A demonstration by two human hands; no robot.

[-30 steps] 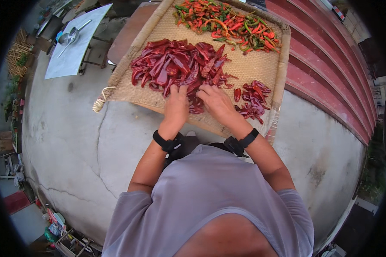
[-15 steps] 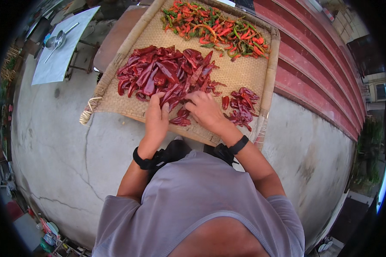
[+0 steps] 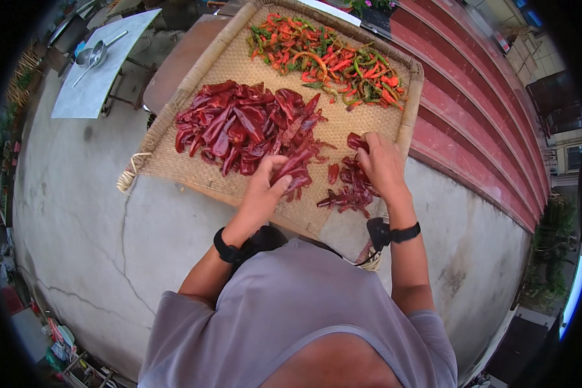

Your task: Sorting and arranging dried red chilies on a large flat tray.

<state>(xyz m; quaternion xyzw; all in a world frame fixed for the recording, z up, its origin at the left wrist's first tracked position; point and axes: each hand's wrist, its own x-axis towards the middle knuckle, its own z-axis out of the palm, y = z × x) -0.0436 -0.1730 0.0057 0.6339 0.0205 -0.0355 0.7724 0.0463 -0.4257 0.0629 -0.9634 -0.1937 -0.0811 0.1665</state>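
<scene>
A woven bamboo tray (image 3: 355, 126) holds dried dark red chili peppers in a large pile (image 3: 239, 123) at its middle left. A smaller pile of the same peppers (image 3: 349, 194) lies near the right front corner. My left hand (image 3: 262, 187) is closed around a dried chili pepper (image 3: 294, 165) at the near edge of the large pile. Over the small pile, my right hand (image 3: 384, 167) pinches another dried chili pepper (image 3: 355, 141), its fingertips partly hidden.
Orange, red and green chilies (image 3: 330, 58) spread across the tray's far end. Red steps (image 3: 472, 123) rise at the right. On a pale table (image 3: 103, 77) at the far left rests a metal ladle (image 3: 97, 52). Cracked concrete floor (image 3: 77, 220) surrounds the tray.
My right hand has moved right, from the large pile to the small one. My left hand has shifted right and lower, and now grips a pepper.
</scene>
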